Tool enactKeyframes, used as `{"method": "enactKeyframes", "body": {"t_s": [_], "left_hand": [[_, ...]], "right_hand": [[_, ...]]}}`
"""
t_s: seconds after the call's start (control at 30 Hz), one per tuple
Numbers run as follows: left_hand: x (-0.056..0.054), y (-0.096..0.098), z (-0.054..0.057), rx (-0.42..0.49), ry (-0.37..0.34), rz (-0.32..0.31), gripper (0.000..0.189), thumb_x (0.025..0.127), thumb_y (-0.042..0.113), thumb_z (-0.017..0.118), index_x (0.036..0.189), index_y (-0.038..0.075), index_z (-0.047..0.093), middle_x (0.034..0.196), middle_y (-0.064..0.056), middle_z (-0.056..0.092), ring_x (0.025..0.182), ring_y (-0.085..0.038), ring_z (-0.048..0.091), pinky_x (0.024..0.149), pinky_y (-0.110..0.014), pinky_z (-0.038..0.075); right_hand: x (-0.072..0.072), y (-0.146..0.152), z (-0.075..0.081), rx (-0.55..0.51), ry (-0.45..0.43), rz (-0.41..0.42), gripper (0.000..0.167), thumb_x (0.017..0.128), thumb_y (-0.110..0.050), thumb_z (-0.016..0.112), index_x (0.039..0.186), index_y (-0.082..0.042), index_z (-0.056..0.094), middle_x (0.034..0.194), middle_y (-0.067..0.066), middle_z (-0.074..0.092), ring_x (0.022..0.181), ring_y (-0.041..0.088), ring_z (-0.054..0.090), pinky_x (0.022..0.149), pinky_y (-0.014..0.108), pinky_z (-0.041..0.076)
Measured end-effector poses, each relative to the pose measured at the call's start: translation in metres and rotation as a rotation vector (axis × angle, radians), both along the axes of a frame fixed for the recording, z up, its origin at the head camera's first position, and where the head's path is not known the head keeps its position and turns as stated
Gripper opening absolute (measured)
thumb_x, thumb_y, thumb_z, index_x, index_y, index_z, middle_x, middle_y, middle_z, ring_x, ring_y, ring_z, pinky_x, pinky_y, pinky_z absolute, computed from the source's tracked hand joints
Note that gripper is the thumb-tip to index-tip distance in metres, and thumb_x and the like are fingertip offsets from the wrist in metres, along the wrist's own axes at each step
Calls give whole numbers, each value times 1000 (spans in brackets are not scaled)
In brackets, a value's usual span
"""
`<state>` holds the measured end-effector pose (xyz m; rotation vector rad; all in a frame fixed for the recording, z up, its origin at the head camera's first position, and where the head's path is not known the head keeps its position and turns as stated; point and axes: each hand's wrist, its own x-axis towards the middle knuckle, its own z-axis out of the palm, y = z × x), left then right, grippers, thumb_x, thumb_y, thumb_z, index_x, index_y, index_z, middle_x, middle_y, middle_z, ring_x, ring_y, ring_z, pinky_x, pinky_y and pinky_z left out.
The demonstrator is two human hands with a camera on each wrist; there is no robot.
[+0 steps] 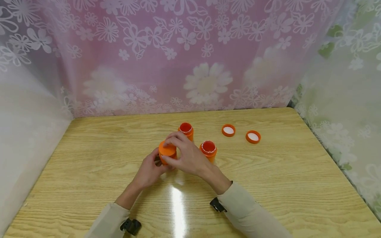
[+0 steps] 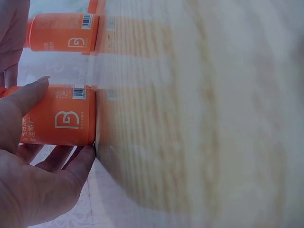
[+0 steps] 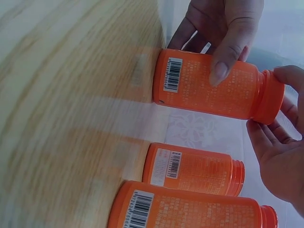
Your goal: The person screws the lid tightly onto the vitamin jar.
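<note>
An orange pill bottle (image 3: 204,85) with white print and a barcode stands on the table between both hands. My left hand (image 1: 149,170) grips its body, the thumb along one side and the fingers curled round the other. The orange cap (image 1: 167,148) sits on top of this bottle, and my right hand (image 1: 189,155) pinches it by the rim from above. Two more orange bottles stand uncapped beside it: one farther back (image 1: 186,128) and one to the right (image 1: 208,150), partly behind my right hand. What is inside them I cannot tell.
Two orange caps, one nearer the middle (image 1: 228,130) and one farther right (image 1: 253,136), lie with their white insides up. The wood-grain table (image 1: 268,185) reflects a bright streak near its front. A pink flowered curtain (image 1: 166,72) hangs behind the back edge.
</note>
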<state>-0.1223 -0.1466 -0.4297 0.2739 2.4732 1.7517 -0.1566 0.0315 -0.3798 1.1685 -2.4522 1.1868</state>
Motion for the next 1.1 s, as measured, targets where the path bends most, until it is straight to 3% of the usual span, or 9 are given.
{"method": "enactKeyframes", "body": {"t_s": [0.17,0.23,0.3,0.4,0.47,0.73,1.1], "left_hand": [[-1,-1,-1,-6,5,-7,52,85,13,73,132,13,50,121,-9,57,112,-25,54,98,-44,43],[2,1,8,-8,6,-8,51,86,10,72,132,9,50,121,-11,57,112,-27,54,98,-46,43],[2,1,10,-6,12,-7,51,86,10,72,132,7,50,121,-12,57,112,-28,54,98,-46,43],[2,1,10,-12,8,-6,52,86,11,72,133,7,49,122,-13,57,112,-29,54,98,-46,43],[-1,0,2,-24,8,-9,54,86,15,73,135,10,48,123,-11,56,113,-27,54,97,-44,44],[-2,4,6,-103,-16,-3,61,86,18,74,137,9,43,126,-12,55,114,-27,54,96,-45,45],[-9,5,10,25,-50,-1,58,82,6,72,136,8,48,123,-9,58,106,-23,57,89,-36,50]], "right_hand": [[1,-1,1,37,-14,-10,26,86,-23,72,109,-12,66,119,-1,52,106,10,50,87,20,46],[1,-1,3,57,-21,-18,27,86,-24,71,110,-12,66,121,-1,52,107,11,51,88,20,46],[2,-1,5,86,-22,-24,28,87,-25,71,111,-12,67,123,0,53,109,11,52,89,20,46],[2,-2,8,136,-31,-32,28,88,-26,70,112,-12,68,125,1,54,112,13,52,90,22,46],[3,-2,10,169,-45,-40,28,88,-26,69,113,-13,68,126,2,54,113,14,52,90,23,46],[6,-1,12,208,-115,-64,33,90,-29,68,119,-13,67,127,-1,53,112,13,53,91,23,45],[9,-2,7,154,-105,-41,35,88,-27,71,119,-12,67,126,3,53,114,16,51,93,26,45]]}}
